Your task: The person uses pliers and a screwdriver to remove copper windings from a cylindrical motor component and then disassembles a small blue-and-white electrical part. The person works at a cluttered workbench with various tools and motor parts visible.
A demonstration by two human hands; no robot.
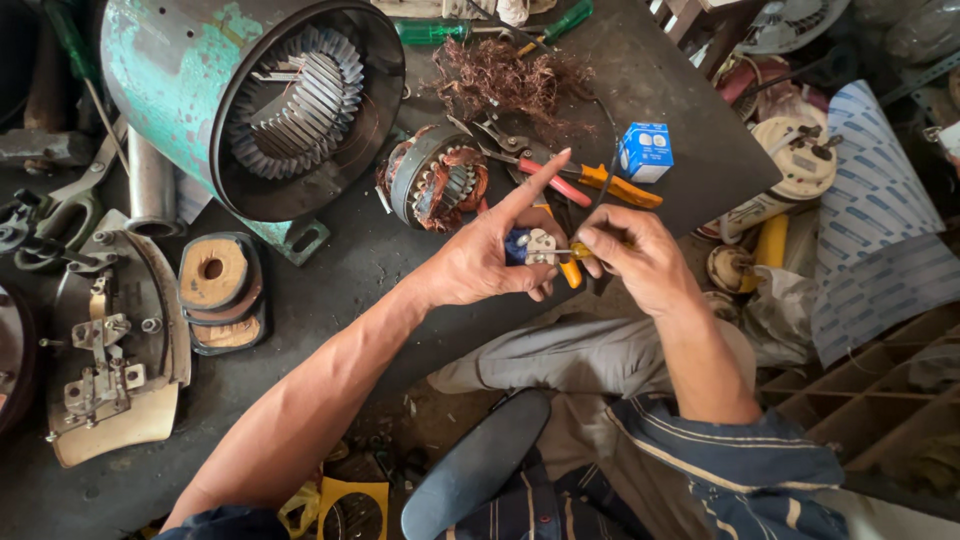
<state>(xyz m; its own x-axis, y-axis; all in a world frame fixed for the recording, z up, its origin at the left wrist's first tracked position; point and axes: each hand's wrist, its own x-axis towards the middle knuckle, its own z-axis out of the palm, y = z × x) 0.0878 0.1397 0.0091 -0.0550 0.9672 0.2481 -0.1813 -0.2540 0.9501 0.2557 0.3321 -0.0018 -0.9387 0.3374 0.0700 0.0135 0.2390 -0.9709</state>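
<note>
My left hand [490,255] grips a small blue and silver part [528,246], with the index finger stretched out toward the far side. My right hand [630,255] pinches a thin yellow-handled tool [578,251] whose tip meets that part. Just beyond my hands lies a small copper-wound stator [432,185] and pliers with red and orange handles [575,182]. A tangle of stripped copper wire [500,80] sits farther back on the dark work surface [330,290].
A large teal motor housing with a slotted stator core [250,95] fills the far left. A blue and white box [645,152] lies at right of the pliers. Metal brackets [110,350], round end caps [215,290], green screwdrivers [470,28] and fan parts [800,165] crowd the edges.
</note>
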